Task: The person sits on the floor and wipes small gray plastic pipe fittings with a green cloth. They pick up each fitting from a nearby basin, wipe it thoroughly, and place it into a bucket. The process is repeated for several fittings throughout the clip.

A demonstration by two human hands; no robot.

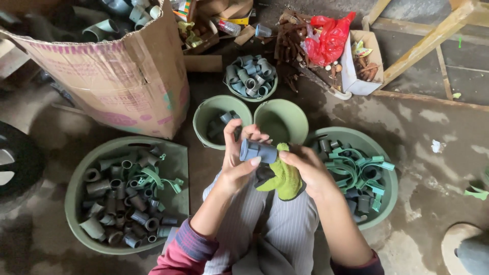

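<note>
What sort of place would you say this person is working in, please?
Probably an informal workshop for sorting plastic pipe fittings: round green basins of grey pipe pieces stand on a stained concrete floor, beside a torn cardboard box holding more.

Both forearms come up from bottom of frame, elbows bent, wrists meeting over lap. Left hand [238, 162] upright, palm facing in, fingers curled w/ thumb pressed across front. Right hand [309, 169] angled inward, thumb & index pinching, other fingers folded under.
</note>
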